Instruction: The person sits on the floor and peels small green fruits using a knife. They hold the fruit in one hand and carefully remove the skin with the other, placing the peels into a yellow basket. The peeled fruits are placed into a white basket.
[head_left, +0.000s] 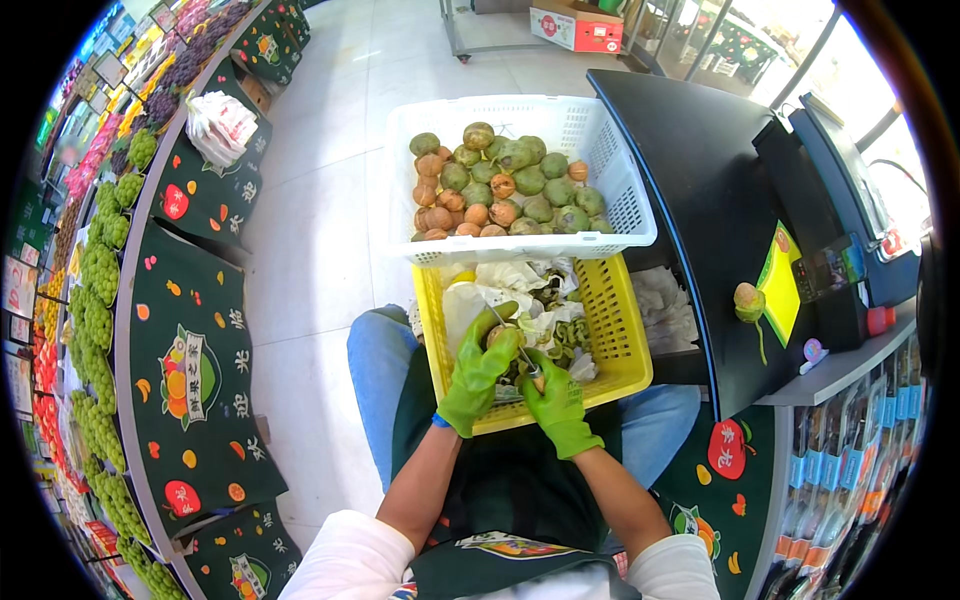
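Note:
My left hand (480, 364), in a green glove, grips a round brownish nut or fruit (504, 336) over the yellow plastic basket (641, 367). My right hand (553, 394), gloved too, is closed around the wooden handle (538, 381) of a knife. Its thin metal blade (493, 310) points up and left, against or across the nut; exact contact is unclear. Green peel pieces (571, 335) and white crumpled wrappers (510, 276) lie in the yellow basket. Behind it, a white plastic crate (517, 244) holds several green husked fruits (559, 191) and brown peeled ones (439, 218).
A black desk (675, 172) stands at the right, bearing a yellow-green sheet (782, 289) and a stemmed fruit (748, 302). Fruit displays with green grapes (97, 262) line the left. A cardboard box (576, 28) sits at the back. Packaged goods (847, 450) hang at lower right.

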